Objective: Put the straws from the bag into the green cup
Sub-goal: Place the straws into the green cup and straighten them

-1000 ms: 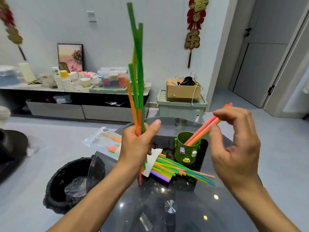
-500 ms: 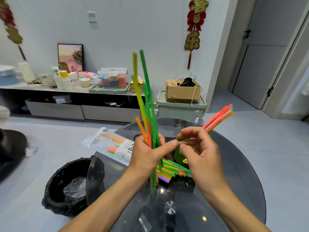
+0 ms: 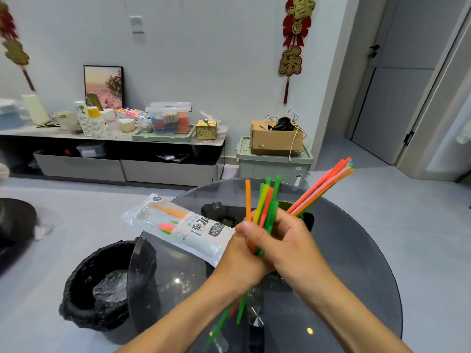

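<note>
Leftmost, a black-lined bin [image 3: 102, 284] stands below the round glass table [image 3: 356, 250], and the straw bag [image 3: 178, 225] lies on the table's left edge. Next, the left hand [image 3: 244, 253] and right hand [image 3: 288, 240] meet over the table, both closed around one bundle of straws [image 3: 265, 205] whose tips rise above the fingers and whose ends poke out below the wrists. Just behind the right hand, the green cup [image 3: 285, 205] holds orange and pink straws [image 3: 323, 184] leaning right

Straws [image 3: 265, 207] bunched upright; others [image 3: 321, 187] slanting from green cup [image 3: 285, 205]; bag [image 3: 183, 226] flat
</note>
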